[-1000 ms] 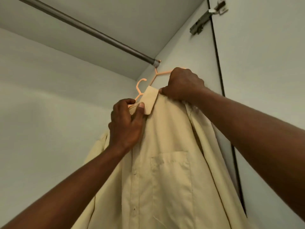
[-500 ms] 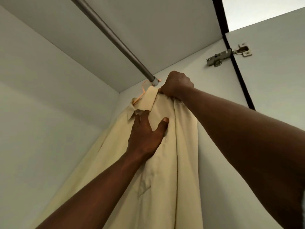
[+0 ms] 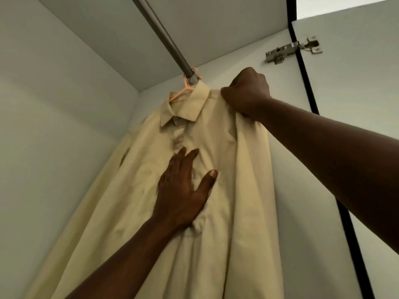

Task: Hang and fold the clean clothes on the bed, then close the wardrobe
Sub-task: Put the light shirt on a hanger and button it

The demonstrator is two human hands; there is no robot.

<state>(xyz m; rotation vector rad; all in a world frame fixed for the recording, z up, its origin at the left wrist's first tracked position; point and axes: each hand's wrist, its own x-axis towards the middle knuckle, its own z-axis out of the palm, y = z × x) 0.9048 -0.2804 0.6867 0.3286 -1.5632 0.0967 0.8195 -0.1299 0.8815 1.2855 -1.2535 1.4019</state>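
Wardrobe back panel (image 3: pixel 54 126): a flat, matt, pale grey board is seen at the far left, meeting the top board in a straight seam.

Rail (image 3: pixel 159 31): a round, smooth grey metal tube is run from the top edge down to the side panel. It is seen steeper than half a second ago.

Left hand (image 3: pixel 181 190): it has been moved down from just under the collar to the chest. It is laid flat on the shirt front, fingers straight and together, thumb spread out to the right. Nothing is gripped.

Hanger (image 3: pixel 183 91): thin peach plastic. A second ago it was held below the rail; its hook is now seen round the rail's right end, and one arm shows at the open collar.

Shirt (image 3: pixel 248 190): pale yellow, plain woven cloth with a pointed collar (image 3: pixel 194 104) and a small round button (image 3: pixel 177 145) on the placket. It is hung inside the wardrobe, against the right side panel, its front turned more broadly to the camera than before — soft creases are gathered under the palm.

Right hand (image 3: pixel 248 91): it is kept where it was, curled into a fist on the shirt's shoulder cloth beside the collar.

Hinge (image 3: pixel 289 51): a bright metal cup hinge is bridged across the dark gap.

Wardrobe door (image 3: pixel 356 83): a smooth pale panel — it is stood open at the far right.
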